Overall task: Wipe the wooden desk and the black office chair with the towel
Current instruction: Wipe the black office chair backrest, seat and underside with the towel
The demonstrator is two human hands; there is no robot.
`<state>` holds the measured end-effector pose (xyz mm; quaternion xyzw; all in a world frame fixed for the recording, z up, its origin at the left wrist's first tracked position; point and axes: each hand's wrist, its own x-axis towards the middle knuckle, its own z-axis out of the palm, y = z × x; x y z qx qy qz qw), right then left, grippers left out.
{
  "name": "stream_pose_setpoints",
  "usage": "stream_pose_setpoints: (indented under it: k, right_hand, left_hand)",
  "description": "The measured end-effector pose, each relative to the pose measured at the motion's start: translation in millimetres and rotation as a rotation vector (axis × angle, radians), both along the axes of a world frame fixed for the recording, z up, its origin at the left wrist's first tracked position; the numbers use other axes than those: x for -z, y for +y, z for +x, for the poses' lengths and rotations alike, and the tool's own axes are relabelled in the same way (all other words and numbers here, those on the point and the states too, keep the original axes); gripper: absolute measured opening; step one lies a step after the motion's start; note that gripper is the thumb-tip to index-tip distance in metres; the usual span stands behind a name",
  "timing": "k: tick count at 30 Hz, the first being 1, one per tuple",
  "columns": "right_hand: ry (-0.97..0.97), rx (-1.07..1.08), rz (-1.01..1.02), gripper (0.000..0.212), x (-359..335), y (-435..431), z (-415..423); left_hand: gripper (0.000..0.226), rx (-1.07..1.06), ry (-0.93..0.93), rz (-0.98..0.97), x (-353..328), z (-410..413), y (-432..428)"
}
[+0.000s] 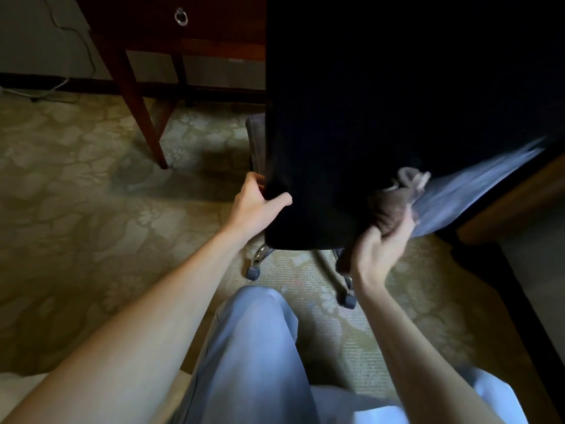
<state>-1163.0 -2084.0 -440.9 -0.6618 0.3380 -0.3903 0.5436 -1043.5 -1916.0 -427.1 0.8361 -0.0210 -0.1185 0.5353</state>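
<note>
Dim floral carpet, pale wall

Wearing light blue trousers, fabric creasing softly at knee. Both forearms showing bare, down to left hand and right hand. Paler cloth showing lower right.

The one head camera looked forward and steeply down from close above, onto the chair back and the carpet.

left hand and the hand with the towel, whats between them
In the head view, only the lower part of the black chair back lies there. The left hand grips its left edge, and the right hand holds the towel against its right side.
</note>
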Motion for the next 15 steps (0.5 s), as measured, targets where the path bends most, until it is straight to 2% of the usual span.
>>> stream_pose_setpoints:
  k: [8, 12, 15]
  right_hand:
    - [0.335, -0.178, -0.438, 0.061, 82, 10, 24]
    - [0.651, -0.296, -0.729, 0.069, 112, 9, 19]
    - [0.742, -0.381, -0.808, 0.056, 119, 7, 16]
  left_hand:
    - [0.056, -0.029, 0.018, -0.092, 6, -3, -10]
    - [0.058, 0.029, 0.037, -0.093, 4, 1, -9]
    - [0.054, 0.029, 0.034, -0.094, 4, 0, -9]
